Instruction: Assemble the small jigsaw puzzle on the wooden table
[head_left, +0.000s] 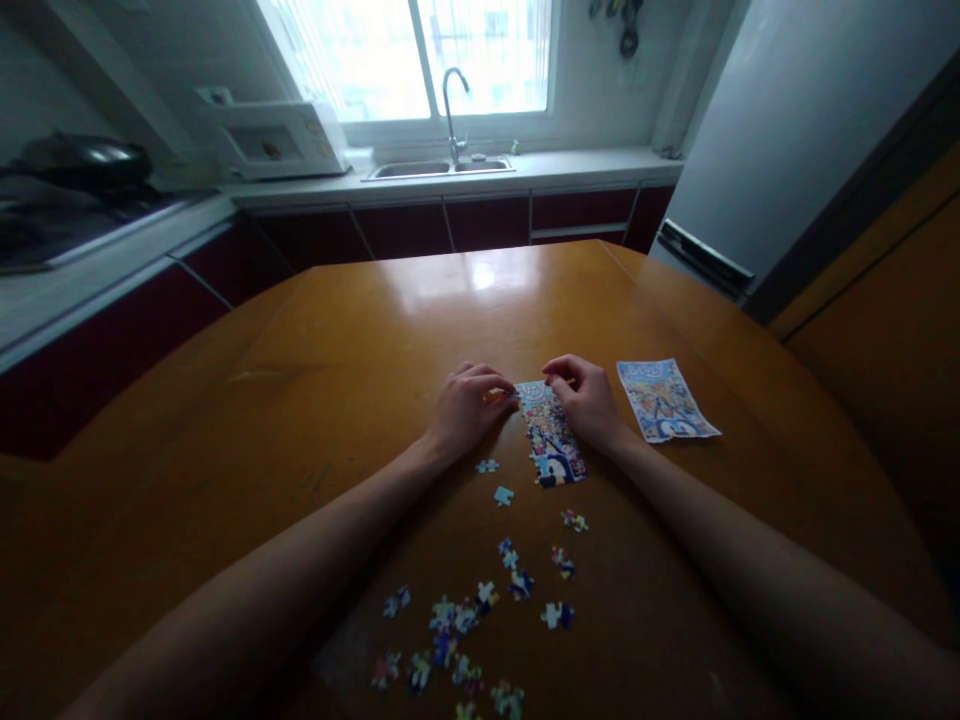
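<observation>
A partly joined jigsaw puzzle [551,435] with a colourful cartoon picture lies on the wooden table between my hands. My left hand [472,400] is at its upper left edge, thumb and fingers pinched around what looks like a small puzzle piece, mostly hidden. On the upper right edge rests my right hand [581,395], its fingers curled together; whether it holds anything is hidden. Two loose puzzle pieces, a patterned one [487,466] and a light blue one [503,496], lie below my left hand. Closer to me, several loose puzzle pieces [465,617] are scattered, some overlapping.
Right of my right hand lies a printed picture sheet [666,400] with a similar design. The brown table [360,350] has a rounded edge. Beyond it are a counter with a sink [412,170], a microwave [274,140], a wok [86,160] and a fridge [810,130].
</observation>
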